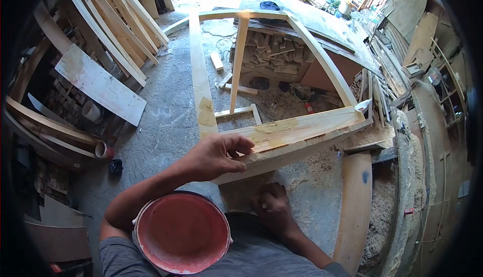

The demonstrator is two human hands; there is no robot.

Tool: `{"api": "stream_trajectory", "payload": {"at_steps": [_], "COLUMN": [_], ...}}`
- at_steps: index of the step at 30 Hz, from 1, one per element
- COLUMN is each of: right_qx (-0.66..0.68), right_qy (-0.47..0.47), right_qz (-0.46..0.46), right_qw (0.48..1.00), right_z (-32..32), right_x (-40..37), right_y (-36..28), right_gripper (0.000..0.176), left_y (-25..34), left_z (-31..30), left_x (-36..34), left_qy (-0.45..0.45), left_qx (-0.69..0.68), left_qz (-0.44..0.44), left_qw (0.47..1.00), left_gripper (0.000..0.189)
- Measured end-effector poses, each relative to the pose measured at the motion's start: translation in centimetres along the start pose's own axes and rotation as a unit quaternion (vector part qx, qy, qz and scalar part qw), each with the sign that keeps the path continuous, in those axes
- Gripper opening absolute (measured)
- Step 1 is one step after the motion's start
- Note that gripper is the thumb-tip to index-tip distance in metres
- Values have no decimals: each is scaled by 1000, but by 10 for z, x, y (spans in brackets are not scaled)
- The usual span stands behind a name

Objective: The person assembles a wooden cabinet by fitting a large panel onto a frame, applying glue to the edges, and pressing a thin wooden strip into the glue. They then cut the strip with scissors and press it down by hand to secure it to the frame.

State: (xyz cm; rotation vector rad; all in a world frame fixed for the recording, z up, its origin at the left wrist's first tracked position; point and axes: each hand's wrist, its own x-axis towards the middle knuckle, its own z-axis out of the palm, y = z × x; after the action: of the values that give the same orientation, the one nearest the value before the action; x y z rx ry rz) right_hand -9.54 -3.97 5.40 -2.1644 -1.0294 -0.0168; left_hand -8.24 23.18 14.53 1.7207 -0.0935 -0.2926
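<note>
A wooden frame (302, 128) with a curved side stands in front of me, with patches of yellowish filler on its near beam. My left hand (216, 157) is at the near left corner, its thumb and bent fingers closed on the beam's edge. Below the beam, my right hand (273, 205) is curled closed in shadow; what it holds, if anything, is hidden. A round red bucket (182, 232) with a pale rim is close to my body, beside my left forearm. A scrap of white material (362, 105) sits on the frame's right corner.
Long curved boards (108, 23) lean at the left, near a white-stained plank (100, 83). Stacked offcuts (271, 53) lie beyond the frame. A curved panel (353, 201) and sawdust-covered timber (410, 176) stand at the right. Wood pieces lie on the concrete floor (166, 111).
</note>
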Motion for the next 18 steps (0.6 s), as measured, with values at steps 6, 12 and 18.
{"api": "stream_trajectory", "payload": {"at_steps": [6, 12, 18], "right_qx": [41, 71, -54], "right_qy": [78, 163, 351], "right_qz": [18, 63, 177], "right_qw": [996, 982, 918], "right_z": [-12, -81, -175], "right_x": [17, 27, 38], "right_y": [-12, 8, 71], "right_gripper": [14, 4, 17], "left_y": [1, 0, 11], "left_z": [-2, 1, 4], "left_x": [-1, -2, 1], "left_qy": [-6, 33, 79], "left_qx": [-14, -51, -85], "left_qz": [-9, -20, -73], "left_qw": [1000, 998, 991], "left_gripper": [49, 38, 33]}}
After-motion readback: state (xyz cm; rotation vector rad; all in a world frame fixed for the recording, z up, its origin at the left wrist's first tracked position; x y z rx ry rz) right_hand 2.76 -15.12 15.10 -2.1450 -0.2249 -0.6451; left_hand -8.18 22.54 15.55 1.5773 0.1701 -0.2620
